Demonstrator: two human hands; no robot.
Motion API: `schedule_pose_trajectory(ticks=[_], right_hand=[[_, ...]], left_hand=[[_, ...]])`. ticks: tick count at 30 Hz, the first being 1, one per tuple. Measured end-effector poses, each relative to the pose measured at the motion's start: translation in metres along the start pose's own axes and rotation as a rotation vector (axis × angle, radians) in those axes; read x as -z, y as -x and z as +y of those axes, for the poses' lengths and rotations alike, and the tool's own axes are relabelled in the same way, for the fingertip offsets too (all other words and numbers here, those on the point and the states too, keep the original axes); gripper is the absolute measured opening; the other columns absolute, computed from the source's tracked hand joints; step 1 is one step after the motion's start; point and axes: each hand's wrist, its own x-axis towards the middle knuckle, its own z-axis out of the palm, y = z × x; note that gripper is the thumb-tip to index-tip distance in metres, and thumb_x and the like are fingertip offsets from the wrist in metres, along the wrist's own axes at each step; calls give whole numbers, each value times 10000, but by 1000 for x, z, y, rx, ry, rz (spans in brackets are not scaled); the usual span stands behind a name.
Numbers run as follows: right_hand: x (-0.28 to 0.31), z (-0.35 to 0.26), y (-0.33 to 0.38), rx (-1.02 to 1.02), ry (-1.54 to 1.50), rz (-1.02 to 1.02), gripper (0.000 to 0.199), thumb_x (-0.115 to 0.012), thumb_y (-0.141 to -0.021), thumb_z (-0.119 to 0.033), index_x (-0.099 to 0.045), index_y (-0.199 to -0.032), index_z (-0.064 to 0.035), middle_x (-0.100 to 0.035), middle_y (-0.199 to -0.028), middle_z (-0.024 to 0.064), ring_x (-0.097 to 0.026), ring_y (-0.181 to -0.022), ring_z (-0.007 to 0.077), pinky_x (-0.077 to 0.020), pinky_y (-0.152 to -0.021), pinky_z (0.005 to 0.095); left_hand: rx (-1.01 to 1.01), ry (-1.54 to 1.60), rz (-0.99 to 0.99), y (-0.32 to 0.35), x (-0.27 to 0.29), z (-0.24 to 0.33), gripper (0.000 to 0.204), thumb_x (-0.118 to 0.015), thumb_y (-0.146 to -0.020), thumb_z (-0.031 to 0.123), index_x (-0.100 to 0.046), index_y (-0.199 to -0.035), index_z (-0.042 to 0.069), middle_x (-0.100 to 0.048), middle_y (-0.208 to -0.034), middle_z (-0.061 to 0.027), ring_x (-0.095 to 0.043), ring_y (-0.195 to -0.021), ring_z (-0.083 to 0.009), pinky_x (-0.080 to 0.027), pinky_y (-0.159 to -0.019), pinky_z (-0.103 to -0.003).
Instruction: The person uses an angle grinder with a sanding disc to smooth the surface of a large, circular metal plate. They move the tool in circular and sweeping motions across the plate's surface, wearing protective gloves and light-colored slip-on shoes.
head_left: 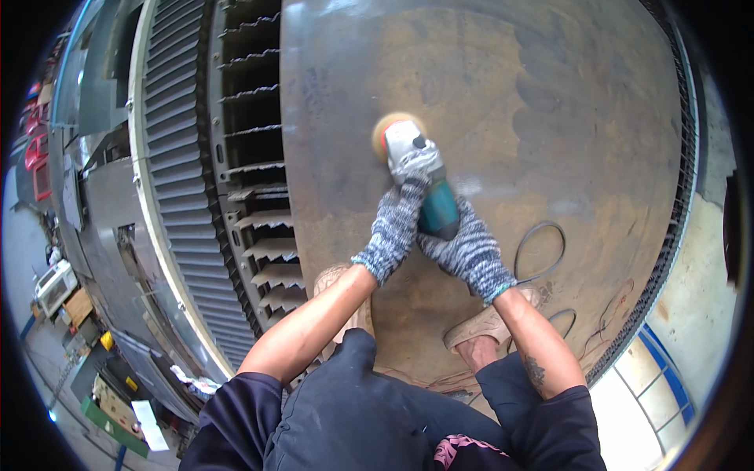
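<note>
Between my gloved hands is an angle grinder (pixel 440 206) with a teal body and a silver head. Its round tan disc (pixel 386 135) is blurred and lies over a large brownish-grey metal plate (pixel 487 94). My left hand (pixel 397 228), in a grey speckled knit glove, wraps round the grinder near its head. Lower down, my right hand (pixel 469 250), gloved alike, closes round the rear of the body. Some of the fingers are hidden behind the tool.
My feet in tan clogs (pixel 479 330) stand on the plate. A black cable (pixel 562 243) loops at the right. Left of the plate are jagged metal slats (pixel 271 247) with dark gaps, then a ribbed grey cover (pixel 182 157). A white-and-blue grid (pixel 660 385) shows at lower right.
</note>
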Motion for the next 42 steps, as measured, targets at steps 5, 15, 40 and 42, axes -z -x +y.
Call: schedule_pose_trajectory(ticks=[5,15,40,42], right_hand=[[29,29,23,-110,181,-105,915,-866,-714,-544,-530,-1403,-44,-717,-1189,244,-687,-1141,407,-550,-974,468],[13,36,24,-43,145,-31,829,-905,-735,-418,-532,-1341,7,-735,-1083,199,-727,-1016,312,-569,-906,396],[61,108,5,-71,-261,194,644,-890,-789,-352,-588,-1261,-35,-740,-1058,134,-719,-948,218,-572,-846,361],[68,92,-1,-100,-347,167,658,-887,-787,-359,-585,-1272,-32,-740,-1056,139,-721,-946,236,-571,-855,369]], left_hand=[[179,-158,-252,21,-18,-31,703,-561,-1017,597,-619,-1338,-25,-711,-1152,-211,-663,-1095,-263,-508,-955,-385],[-75,14,-131,21,-26,-58,586,-622,-1028,486,-621,-1322,-21,-716,-1168,-150,-655,-1045,-214,-516,-950,-384],[45,-360,-405,-33,-112,17,805,-540,-964,698,-666,-1252,-43,-740,-1090,-245,-714,-1059,-352,-522,-957,-416],[47,-294,-383,-36,-120,30,796,-541,-962,700,-675,-1228,-37,-751,-1062,-226,-727,-1002,-357,-539,-920,-423]])
